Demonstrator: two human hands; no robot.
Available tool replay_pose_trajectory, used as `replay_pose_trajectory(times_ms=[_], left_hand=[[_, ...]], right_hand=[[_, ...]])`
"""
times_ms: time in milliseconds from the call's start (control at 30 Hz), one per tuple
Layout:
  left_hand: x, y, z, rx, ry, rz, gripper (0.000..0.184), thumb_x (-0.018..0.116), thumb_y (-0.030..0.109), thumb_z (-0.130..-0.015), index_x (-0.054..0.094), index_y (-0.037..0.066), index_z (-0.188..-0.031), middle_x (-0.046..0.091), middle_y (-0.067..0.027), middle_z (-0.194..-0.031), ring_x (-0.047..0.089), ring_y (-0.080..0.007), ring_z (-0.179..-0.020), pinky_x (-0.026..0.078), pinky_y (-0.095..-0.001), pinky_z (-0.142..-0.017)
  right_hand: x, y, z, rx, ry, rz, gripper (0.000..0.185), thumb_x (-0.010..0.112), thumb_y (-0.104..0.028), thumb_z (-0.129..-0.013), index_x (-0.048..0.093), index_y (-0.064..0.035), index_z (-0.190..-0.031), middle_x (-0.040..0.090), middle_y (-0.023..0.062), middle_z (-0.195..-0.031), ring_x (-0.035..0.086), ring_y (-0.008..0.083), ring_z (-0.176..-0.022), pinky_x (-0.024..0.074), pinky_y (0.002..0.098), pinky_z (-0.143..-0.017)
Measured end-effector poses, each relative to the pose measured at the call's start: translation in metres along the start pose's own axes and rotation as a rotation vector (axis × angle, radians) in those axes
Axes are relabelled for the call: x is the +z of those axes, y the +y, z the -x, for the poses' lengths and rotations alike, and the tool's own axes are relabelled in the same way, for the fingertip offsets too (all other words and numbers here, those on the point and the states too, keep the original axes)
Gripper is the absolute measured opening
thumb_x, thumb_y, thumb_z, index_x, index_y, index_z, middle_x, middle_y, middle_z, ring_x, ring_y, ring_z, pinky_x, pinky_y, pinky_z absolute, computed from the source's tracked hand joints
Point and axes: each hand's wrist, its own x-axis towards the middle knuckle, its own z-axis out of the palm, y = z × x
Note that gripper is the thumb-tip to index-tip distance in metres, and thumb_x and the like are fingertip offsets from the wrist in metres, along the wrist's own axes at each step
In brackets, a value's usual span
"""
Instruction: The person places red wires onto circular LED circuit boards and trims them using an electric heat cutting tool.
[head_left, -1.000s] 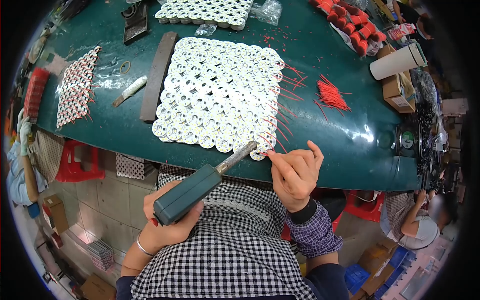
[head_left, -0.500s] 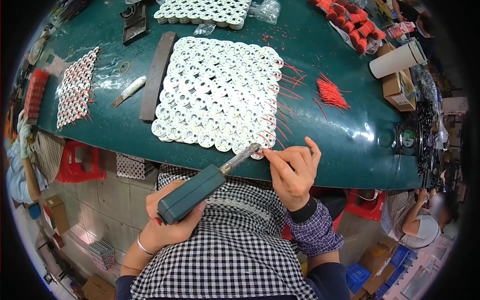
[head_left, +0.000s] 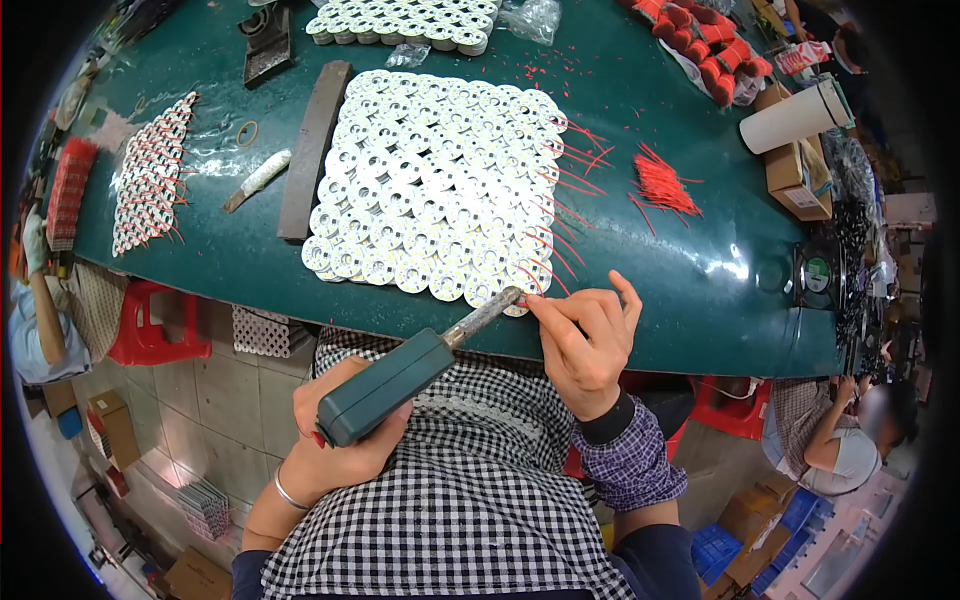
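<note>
My left hand is wrapped round the dark green handle of a soldering iron. The iron's metal tip reaches the front right corner of a sheet of round white LED boards. There my right hand pinches a short red wire between thumb and forefinger, close beside the tip. The wire's end and the exact contact are too small to make out. Other red wires stick out from boards along the sheet's right edge.
Loose red wires lie in a pile to the right. A dark metal bar borders the sheet's left side. Further left are a wrapped blade and a wired board panel. A white cylinder rests on a cardboard box.
Both my hands and the soldering iron stay almost still at the corner board. At the far left, a co-worker's gloved hand and arm have shifted slightly up and left.
</note>
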Motion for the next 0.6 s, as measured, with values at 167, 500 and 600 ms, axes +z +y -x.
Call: replay_pose_trajectory(times_ms=[167, 500, 600], left_hand=[[-0.003, -0.009, 0.018, -0.075, 0.01, 0.015, 0.022, 0.077, -0.001, -0.071, 0.073, -0.003, -0.093, 0.069, -0.0129, -0.083, 0.068, -0.0224, -0.065, 0.053, -0.0294, -0.057], [-0.004, -0.009, 0.019, -0.119, 0.052, 0.05, 0.026, 0.079, 0.0, -0.07, 0.073, -0.004, -0.096, 0.072, -0.0155, -0.09, 0.071, -0.023, -0.071, 0.056, -0.0292, -0.062], [-0.002, -0.006, 0.013, -0.061, 0.049, 0.038, 0.025, 0.078, -0.001, -0.071, 0.073, -0.004, -0.095, 0.072, -0.0152, -0.09, 0.072, -0.0239, -0.072, 0.056, -0.0298, -0.063]], right_hand=[[0.0, -0.001, 0.0, 0.005, -0.002, 0.006, 0.028, 0.079, -0.003, -0.074, 0.078, -0.0114, -0.101, 0.064, -0.0029, -0.082, 0.061, 0.016, -0.08, 0.0398, 0.0516, -0.104], [0.003, 0.0, 0.0, -0.019, 0.025, -0.039, 0.03, 0.078, 0.001, -0.071, 0.076, -0.01, -0.099, 0.063, -0.0009, -0.086, 0.06, 0.0189, -0.085, 0.0457, 0.0458, -0.096], [0.003, 0.001, 0.0, -0.024, 0.027, -0.036, 0.03, 0.078, 0.001, -0.071, 0.076, -0.0091, -0.099, 0.063, -0.0006, -0.086, 0.06, 0.0189, -0.084, 0.0461, 0.0452, -0.095]])
